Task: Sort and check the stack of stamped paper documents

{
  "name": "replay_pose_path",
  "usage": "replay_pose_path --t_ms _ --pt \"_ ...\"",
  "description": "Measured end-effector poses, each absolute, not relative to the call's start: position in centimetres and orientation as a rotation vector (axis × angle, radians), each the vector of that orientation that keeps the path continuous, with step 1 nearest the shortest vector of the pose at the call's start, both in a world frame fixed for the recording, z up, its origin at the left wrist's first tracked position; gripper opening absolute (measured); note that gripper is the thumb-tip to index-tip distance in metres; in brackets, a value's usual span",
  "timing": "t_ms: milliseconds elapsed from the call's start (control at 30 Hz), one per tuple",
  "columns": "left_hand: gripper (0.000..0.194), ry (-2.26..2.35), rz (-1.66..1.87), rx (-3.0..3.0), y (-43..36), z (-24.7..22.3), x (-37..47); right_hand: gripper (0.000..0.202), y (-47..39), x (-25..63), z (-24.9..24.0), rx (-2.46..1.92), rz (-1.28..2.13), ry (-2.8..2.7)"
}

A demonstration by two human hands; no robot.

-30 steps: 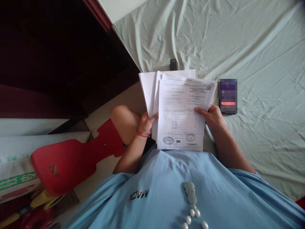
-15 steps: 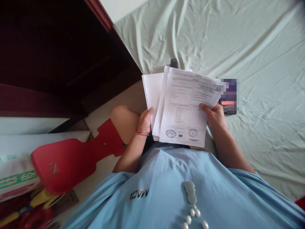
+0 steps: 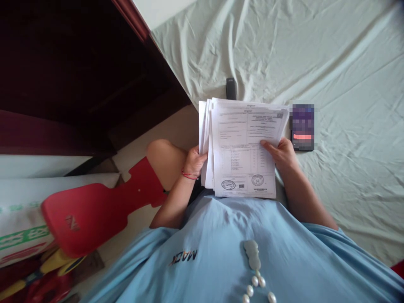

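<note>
A stack of printed paper sheets (image 3: 241, 130) is held between my two hands, above my lap. The top sheet carries small print, a table and two round stamps near its lower edge. My left hand (image 3: 195, 162), with a red cord at the wrist, grips the stack's left side, thumb on top. My right hand (image 3: 280, 153) clasps the right side, its thumb lying over the top sheet and its other fingers hidden beneath. Several sheets stick out unevenly on the left.
To the right of the papers a phone (image 3: 303, 126) with a blurred-out screen lies on the wrinkled pale green sheet (image 3: 347, 75). A black object (image 3: 231, 88) lies just beyond the papers. At left are a red stool-like object (image 3: 85, 214), a dark wooden cabinet (image 3: 78, 63) and a printed bag (image 3: 22, 227).
The fanned sheets have come closer together, the left ones shifting right under the top sheet. The stack has turned straighter and moved slightly toward me.
</note>
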State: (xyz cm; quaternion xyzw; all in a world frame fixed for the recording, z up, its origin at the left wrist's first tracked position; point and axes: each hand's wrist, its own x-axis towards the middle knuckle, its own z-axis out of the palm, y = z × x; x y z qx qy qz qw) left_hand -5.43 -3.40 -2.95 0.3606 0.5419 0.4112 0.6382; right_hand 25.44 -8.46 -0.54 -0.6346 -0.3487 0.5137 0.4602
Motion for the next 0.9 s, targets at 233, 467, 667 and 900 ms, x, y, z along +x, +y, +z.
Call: replay_pose_path --t_ms 233,467,667,900 --pt "0.063 1.284 1.029 0.741 -3.0 -2.9 -5.5 0.035 -8.4 25.2 -0.3 -1.585 1.217 -0.888" --pt "0.060 1.427 1.219 0.826 -0.8 -2.7 -9.9 0.033 -8.3 25.3 -0.5 -1.632 1.151 -0.915" --pt "0.043 1.539 1.839 0.810 1.9 -0.4 -16.3 0.030 -8.3 25.8 -1.7 -1.693 1.047 -1.034" --pt "0.044 1.358 1.760 0.668 1.6 1.0 -16.4 0.016 -8.3 25.4 -0.5 -1.823 0.527 -1.423"
